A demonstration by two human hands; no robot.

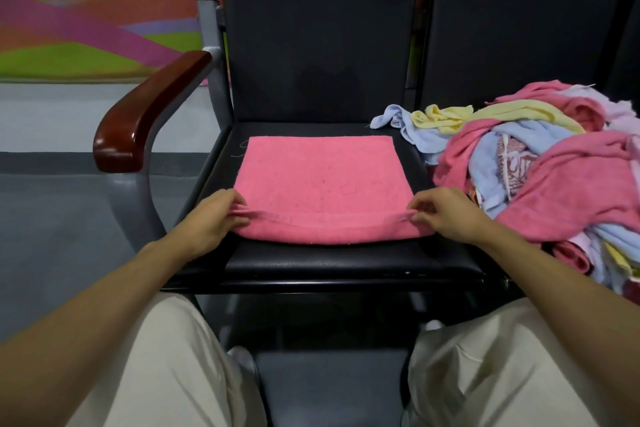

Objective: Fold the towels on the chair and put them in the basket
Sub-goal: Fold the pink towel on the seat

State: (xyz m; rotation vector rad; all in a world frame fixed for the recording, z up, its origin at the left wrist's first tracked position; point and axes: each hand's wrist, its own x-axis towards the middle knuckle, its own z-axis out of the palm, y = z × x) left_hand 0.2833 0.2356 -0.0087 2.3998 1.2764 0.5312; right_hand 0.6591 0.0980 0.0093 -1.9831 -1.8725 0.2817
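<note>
- One pink towel [322, 180] lies flat on the black chair seat [311, 263].
- One mixed heap of towels [540, 163] sits just right of it.
- Two hands, forearms reaching forward: the left hand [207, 222] and right hand [446, 215] each have a grip pinching a near corner of the towel.

A pink towel [322, 184] lies flat on the black chair seat [346, 263] in front of me. My left hand [211, 218] pinches its near left corner, and my right hand [446, 215] pinches its near right corner; the near edge is doubled over between them. To my right, on the next seat, a heap of unfolded towels [540, 163] in pink, blue, yellow and lilac rests just beside the pink towel. A wooden armrest [149, 114] curves along the left of the chair. My knees in pale trousers [156, 364] show below.
</note>
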